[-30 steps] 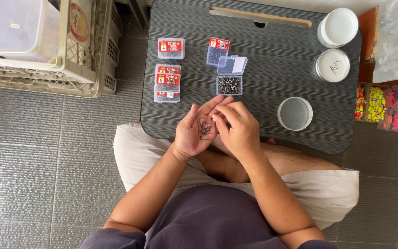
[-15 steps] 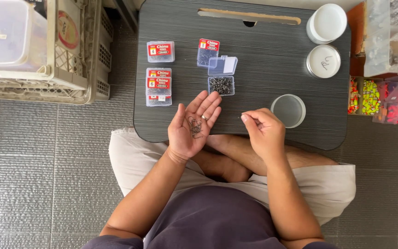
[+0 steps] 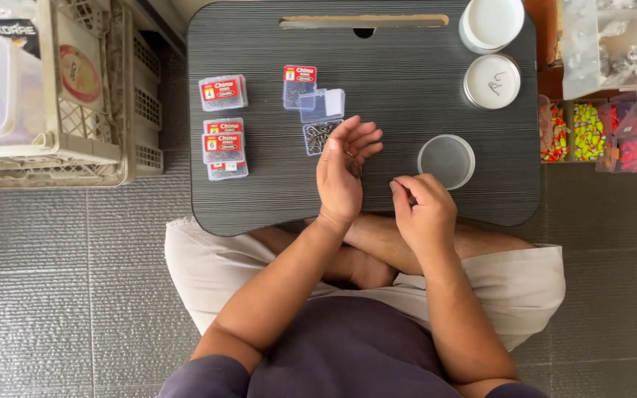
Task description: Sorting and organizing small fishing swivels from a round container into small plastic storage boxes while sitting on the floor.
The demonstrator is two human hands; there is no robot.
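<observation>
My left hand hovers over the dark lap table, turned on its edge and cupped around a small bunch of dark fish hooks. It is right beside the open clear box of hooks, whose lid is flipped back. My right hand is at the table's near edge with thumb and forefinger pinched on a single thin hook. That hand is just below and left of a round clear container.
Small clear hook boxes with red labels lie at the left: one alone, a stack and another. Two round white-lidded tubs stand far right. A beige crate is on the left and a tray of coloured floats on the right.
My left hand has moved right and turned from palm-up to on edge, curling over the hooks. My right hand has come away from it, pinching one hook, and now sits near the round container.
</observation>
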